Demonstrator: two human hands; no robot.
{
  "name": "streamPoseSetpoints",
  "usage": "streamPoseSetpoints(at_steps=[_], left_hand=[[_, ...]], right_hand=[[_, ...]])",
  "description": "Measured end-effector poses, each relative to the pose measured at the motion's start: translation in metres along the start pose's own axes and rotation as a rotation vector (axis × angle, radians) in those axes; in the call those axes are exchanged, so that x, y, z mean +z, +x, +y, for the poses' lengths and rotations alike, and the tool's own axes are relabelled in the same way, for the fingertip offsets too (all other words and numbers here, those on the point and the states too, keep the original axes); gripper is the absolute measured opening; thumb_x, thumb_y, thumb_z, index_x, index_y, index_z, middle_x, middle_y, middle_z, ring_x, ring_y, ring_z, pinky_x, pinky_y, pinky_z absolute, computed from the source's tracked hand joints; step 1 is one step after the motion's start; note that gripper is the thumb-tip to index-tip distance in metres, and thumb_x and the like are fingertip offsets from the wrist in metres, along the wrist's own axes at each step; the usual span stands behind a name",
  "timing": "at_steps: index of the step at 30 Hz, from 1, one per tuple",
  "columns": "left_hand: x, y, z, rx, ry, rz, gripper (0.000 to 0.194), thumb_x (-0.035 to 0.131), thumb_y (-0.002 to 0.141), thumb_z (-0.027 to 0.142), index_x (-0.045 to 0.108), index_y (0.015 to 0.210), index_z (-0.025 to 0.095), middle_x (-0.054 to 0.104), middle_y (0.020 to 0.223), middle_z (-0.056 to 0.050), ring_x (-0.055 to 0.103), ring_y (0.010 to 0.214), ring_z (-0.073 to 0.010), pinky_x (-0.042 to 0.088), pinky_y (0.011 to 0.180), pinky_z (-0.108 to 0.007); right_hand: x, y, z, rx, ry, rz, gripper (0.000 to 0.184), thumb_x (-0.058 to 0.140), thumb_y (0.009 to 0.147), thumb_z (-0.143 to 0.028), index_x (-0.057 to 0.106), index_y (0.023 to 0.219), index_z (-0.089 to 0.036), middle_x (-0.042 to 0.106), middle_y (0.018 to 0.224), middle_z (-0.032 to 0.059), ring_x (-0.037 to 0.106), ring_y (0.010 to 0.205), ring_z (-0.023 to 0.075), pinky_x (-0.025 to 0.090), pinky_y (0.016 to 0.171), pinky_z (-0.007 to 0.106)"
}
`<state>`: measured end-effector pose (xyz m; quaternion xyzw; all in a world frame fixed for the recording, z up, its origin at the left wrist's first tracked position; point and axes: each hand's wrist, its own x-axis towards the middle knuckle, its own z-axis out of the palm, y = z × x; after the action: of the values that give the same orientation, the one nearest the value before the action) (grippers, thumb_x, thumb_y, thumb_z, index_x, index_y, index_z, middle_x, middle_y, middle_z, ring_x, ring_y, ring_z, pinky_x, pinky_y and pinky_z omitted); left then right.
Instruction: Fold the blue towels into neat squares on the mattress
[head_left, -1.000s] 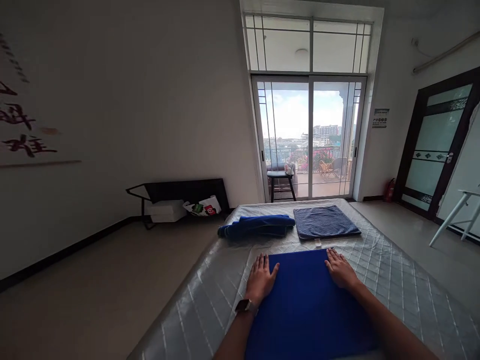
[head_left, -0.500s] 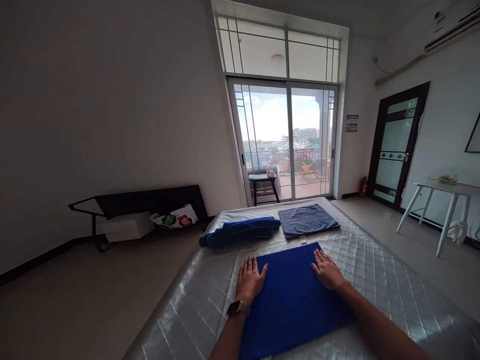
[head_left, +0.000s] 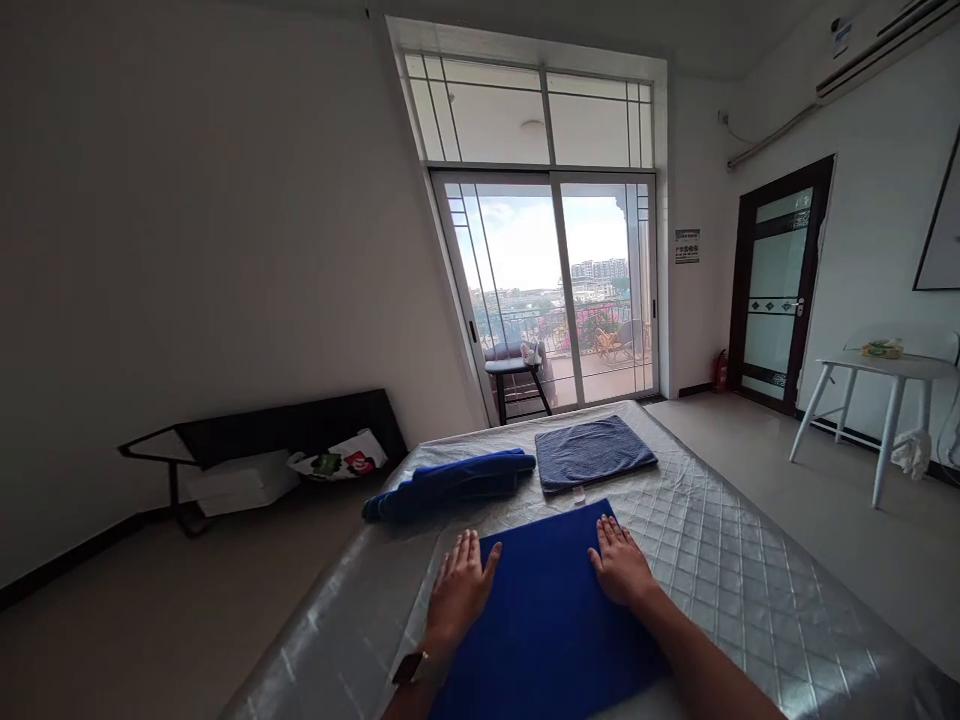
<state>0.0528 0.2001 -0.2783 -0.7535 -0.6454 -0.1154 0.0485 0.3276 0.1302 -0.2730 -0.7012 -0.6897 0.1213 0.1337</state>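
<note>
A smooth, bright blue folded cloth (head_left: 551,610) lies flat on the mattress in front of me. My left hand (head_left: 459,588), with a watch on its wrist, rests on the left edge of this cloth, fingers stretched out and thumb apart. On the opposite edge, near the far right corner, my right hand (head_left: 621,562) lies flat with its fingers extended. Just beyond are a loosely bunched blue cloth (head_left: 454,482) to the left and a grey-blue towel (head_left: 595,452), folded into a rectangle, to the right. Both hands hide parts of the cloth's side edges.
The mattress (head_left: 739,560) has a shiny quilted cover. A black bench (head_left: 277,430) stands left by the wall, with a white box (head_left: 240,485) and a printed bag (head_left: 341,458) under it. To the right stand a white stool (head_left: 889,368) and a fire extinguisher (head_left: 720,370).
The view has turned slightly right, so everything sits further left. Both hands remain flat along the blue cloth's side edges, and the cloth keeps its shape.
</note>
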Motion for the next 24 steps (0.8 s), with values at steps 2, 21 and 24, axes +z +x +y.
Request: streamPoseSetpoints(at_steps=[2, 21, 24], left_hand=[[-0.001, -0.007, 0.032, 0.134, -0.019, -0.003, 0.074, 0.019, 0.101, 0.056, 0.042, 0.149, 0.004, 0.039, 0.157, -0.017, 0.031, 0.148, -0.0273, 0.028, 0.121, -0.044], [0.016, -0.048, 0.0, 0.077, 0.04, -0.127, 0.081, 0.012, 0.098, 0.063, 0.035, 0.153, 0.008, 0.034, 0.159, -0.018, 0.029, 0.149, -0.031, 0.028, 0.118, -0.052], [0.013, -0.059, -0.04, -0.028, 0.004, -0.113, 0.086, 0.012, 0.097, 0.065, 0.036, 0.152, 0.004, 0.035, 0.158, -0.02, 0.031, 0.149, -0.0308, 0.027, 0.119, -0.05]], right_hand=[[0.005, 0.003, 0.002, -0.012, 0.015, 0.013, 0.069, 0.023, 0.101, -0.044, 0.024, 0.156, -0.002, 0.018, 0.163, 0.0137, 0.017, 0.152, 0.0234, 0.013, 0.123, 0.039], [-0.001, 0.002, 0.001, -0.025, -0.055, 0.017, 0.074, 0.025, 0.1, -0.049, 0.023, 0.156, -0.001, 0.02, 0.162, 0.0168, 0.016, 0.152, 0.0229, 0.014, 0.122, 0.039], [-0.005, 0.0, 0.001, 0.0, -0.082, -0.001, 0.069, 0.021, 0.102, -0.043, 0.023, 0.156, 0.0, 0.02, 0.163, 0.0156, 0.014, 0.152, 0.0201, 0.012, 0.122, 0.036]])
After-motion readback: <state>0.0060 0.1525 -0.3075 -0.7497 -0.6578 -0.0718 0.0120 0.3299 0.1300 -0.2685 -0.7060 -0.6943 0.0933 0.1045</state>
